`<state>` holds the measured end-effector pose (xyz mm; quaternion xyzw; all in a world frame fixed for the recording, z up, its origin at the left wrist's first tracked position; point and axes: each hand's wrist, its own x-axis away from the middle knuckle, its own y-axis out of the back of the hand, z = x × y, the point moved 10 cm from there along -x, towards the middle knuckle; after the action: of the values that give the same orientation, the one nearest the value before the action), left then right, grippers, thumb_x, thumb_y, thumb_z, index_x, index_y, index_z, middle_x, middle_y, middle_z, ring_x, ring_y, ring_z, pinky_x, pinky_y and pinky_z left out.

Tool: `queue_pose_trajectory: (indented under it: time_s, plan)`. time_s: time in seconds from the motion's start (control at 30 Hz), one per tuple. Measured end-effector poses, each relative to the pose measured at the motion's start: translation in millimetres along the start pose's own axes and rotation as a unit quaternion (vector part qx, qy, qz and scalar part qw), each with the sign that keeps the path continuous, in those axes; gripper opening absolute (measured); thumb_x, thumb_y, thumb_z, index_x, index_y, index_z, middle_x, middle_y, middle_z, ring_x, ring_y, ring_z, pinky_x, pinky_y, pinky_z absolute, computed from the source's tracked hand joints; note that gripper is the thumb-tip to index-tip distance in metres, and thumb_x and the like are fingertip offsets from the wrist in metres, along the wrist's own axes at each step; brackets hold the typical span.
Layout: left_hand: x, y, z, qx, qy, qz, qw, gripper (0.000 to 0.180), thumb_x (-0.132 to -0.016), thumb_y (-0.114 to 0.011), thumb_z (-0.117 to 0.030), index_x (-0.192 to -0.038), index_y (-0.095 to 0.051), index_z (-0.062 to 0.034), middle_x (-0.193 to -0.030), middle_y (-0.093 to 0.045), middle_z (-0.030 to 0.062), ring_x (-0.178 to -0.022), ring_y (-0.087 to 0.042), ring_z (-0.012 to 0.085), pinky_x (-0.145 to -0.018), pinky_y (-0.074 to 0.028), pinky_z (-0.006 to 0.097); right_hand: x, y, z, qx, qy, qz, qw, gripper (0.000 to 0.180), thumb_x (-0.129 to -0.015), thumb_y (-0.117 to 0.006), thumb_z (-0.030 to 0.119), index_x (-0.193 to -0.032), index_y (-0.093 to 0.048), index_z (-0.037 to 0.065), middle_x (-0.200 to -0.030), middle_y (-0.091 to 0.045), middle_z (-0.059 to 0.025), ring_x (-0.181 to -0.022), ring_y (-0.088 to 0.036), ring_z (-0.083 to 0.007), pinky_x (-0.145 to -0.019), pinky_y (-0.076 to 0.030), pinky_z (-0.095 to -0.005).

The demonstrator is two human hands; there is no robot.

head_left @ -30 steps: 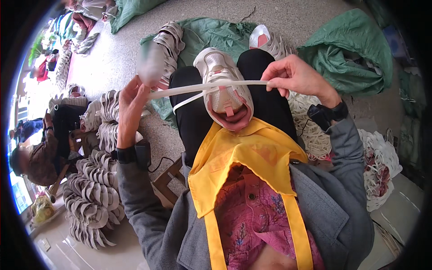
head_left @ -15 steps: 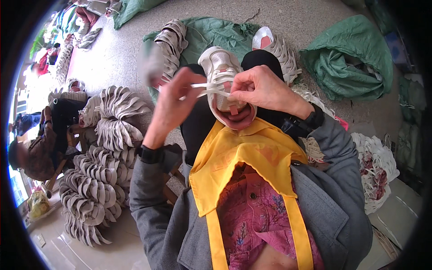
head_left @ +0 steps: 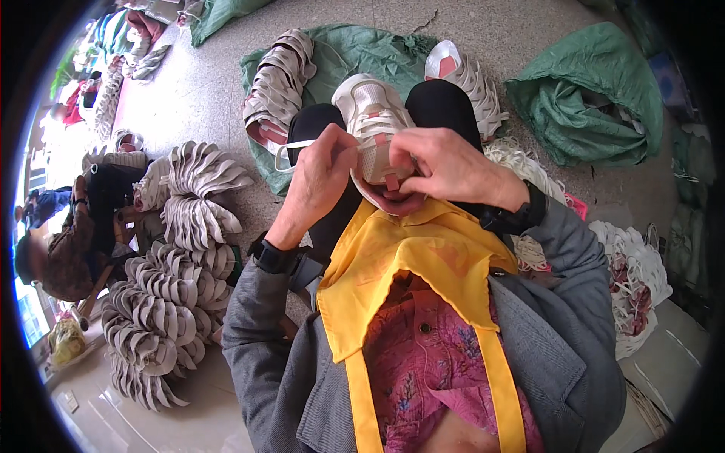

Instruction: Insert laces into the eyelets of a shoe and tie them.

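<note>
The floor point(head_left: 483, 30) of pale speckled concrete fills the upper half of the frame. On it, at upper right, lies a big crumpled green sack point(head_left: 596, 98); a second green sheet point(head_left: 355, 53) is spread at upper centre, behind the person's knees. Along the left side of the frame stand fanned stacks of grey shoe parts point(head_left: 174, 302), running from mid left down to lower left, with another stack point(head_left: 276, 79) on the green sheet at upper centre. At the right edge sits a heap of white laces and scraps point(head_left: 634, 279). At far left another person point(head_left: 68, 241) crouches by the stacks, mostly blurred.

In the lower centre of the frame the person's grey jacket and a yellow apron point(head_left: 408, 257) take up much space.

At the centre of the frame a white sneaker point(head_left: 374, 124) rests on the lap between the black-trousered knees, toe pointing toward the top of the picture, its opening toward the apron.

The right hand point(head_left: 442, 170) lies just right of centre, curled over the shoe's tongue and collar, fingers clasped around that end of the shoe. The left hand point(head_left: 325, 177) is just left of centre, beside the shoe, its fingertips pinched on a white lace point(head_left: 302, 147) that loops out to the left and leads into the shoe's lacing.
</note>
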<state>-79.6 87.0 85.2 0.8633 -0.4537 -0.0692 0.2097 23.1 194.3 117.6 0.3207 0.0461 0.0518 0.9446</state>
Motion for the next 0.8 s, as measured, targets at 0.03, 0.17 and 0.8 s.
queue_pose_trajectory:
  time_s: [0.03, 0.17, 0.8]
  plan:
    - [0.3, -1.3, 0.4, -0.007, 0.007, -0.002, 1.000, 0.010, -0.092, -0.064, -0.004, -0.095, -0.060, 0.0041, -0.080, -0.069, 0.0135, -0.073, -0.069, 0.0199, -0.067, -0.052, 0.032, 3.6, -1.4, 8.5, 0.020, 0.049, -0.025, 0.998, 0.028, -0.077, -0.077, 0.010, -0.097, -0.057, 0.004, -0.090, -0.061, -0.0123, -0.084, -0.068, -0.0299, -0.067, -0.054, -0.0408]
    - [0.5, -6.7, -2.6, -0.041, 0.010, -0.022, 0.999, 0.011, -0.094, -0.065, -0.006, -0.094, -0.060, 0.0032, -0.074, -0.066, 0.0075, -0.068, -0.063, 0.0129, -0.063, -0.049, 0.029, 8.7, -15.0, 19.5, 0.115, 0.120, -0.077, 0.983, 0.022, -0.081, -0.074, 0.013, -0.095, -0.059, 0.005, -0.095, -0.061, -0.0115, -0.086, -0.068, -0.0311, -0.070, -0.057, -0.0399]
    - [-20.2, -26.1, -16.9, -0.218, -0.059, 0.016, 0.974, 0.013, -0.087, -0.060, -0.008, -0.090, -0.058, 0.0042, -0.076, -0.066, 0.0235, -0.075, -0.067, 0.0432, -0.066, -0.051, 0.047, 16.5, -5.5, 20.2, 0.068, 0.173, -0.157, 0.970, 0.016, -0.077, -0.074, -0.001, -0.086, -0.062, 0.002, -0.082, -0.059, -0.0089, -0.074, -0.065, -0.0299, -0.064, -0.054, -0.0386]
